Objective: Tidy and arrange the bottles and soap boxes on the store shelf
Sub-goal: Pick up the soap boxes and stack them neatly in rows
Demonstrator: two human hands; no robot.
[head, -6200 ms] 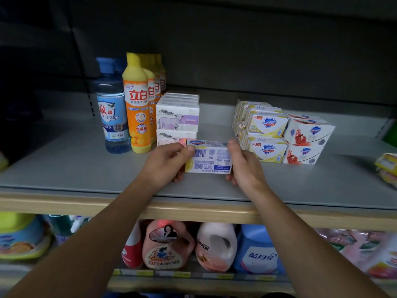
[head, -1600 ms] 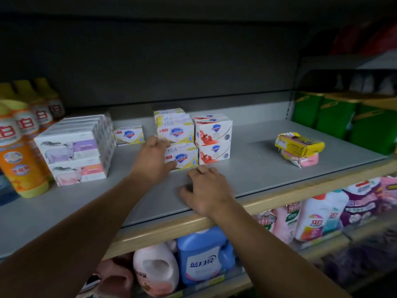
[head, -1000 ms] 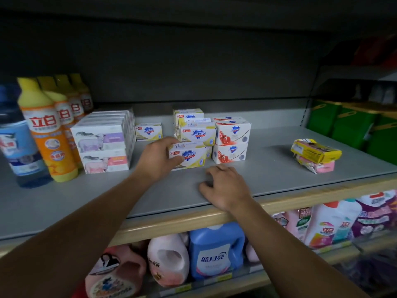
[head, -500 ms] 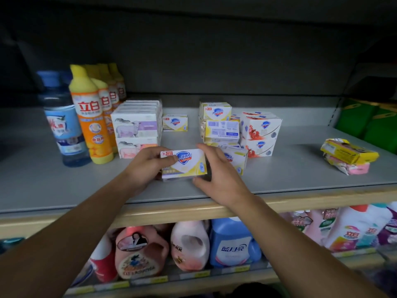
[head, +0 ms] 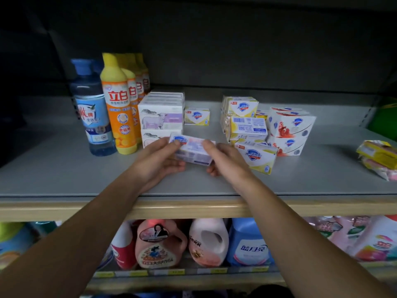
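Both hands hold one small soap box [head: 193, 149], blurred with motion, just above the grey shelf [head: 64, 168]. My left hand [head: 159, 160] grips its left end and my right hand [head: 225, 158] its right end. Left of it stands a stack of white sheep-print soap boxes [head: 161, 119], beside a row of yellow-orange bottles [head: 118, 104] and a blue bottle [head: 92, 108]. One yellow-white soap box [head: 196, 116] sits alone further back. To the right is a pile of yellow-white boxes [head: 247, 125], one [head: 256, 157] lying loose in front, and red-white boxes [head: 290, 130].
Yellow and pink wrapped soap packs [head: 378, 158] lie at the shelf's right end. Green containers [head: 384, 119] stand beyond a divider at the right. The lower shelf holds large detergent jugs [head: 206, 241] behind price tags. A dark back wall closes the shelf.
Both hands have turned the yellow-white soap box, so a different face shows, and lifted it slightly toward the sheep-print stack. The view shifted a little to the right.
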